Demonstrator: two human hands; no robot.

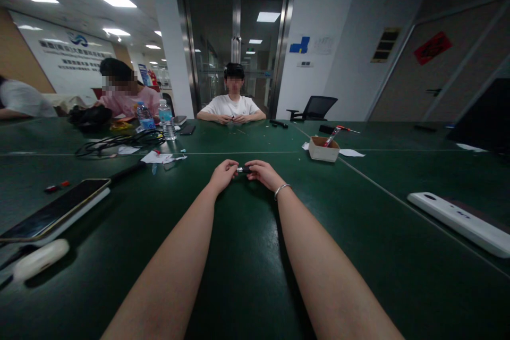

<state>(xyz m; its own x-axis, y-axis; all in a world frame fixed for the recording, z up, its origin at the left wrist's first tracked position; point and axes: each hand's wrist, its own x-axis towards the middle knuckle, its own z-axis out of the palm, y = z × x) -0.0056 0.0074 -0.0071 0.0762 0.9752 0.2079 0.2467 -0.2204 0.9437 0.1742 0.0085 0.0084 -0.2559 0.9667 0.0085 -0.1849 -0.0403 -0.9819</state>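
"Small dark stick [243,169], pointing where?"
"Silvery end left, long axis left-right, pinched between left hand [225,174] and right hand [260,171], mid-tabletop [247,244]."
"Its right end?"
"Hidden by fingers [252,163]; details too small."

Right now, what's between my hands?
A small black thing with a silvery end, held by your left hand and right hand; the head view shows it.

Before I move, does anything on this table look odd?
Only clutter: on your left, beyond the phone, a black cable lies in untidy loops, with paper scraps scattered beside it. The bottles stand upright; I see no spill.
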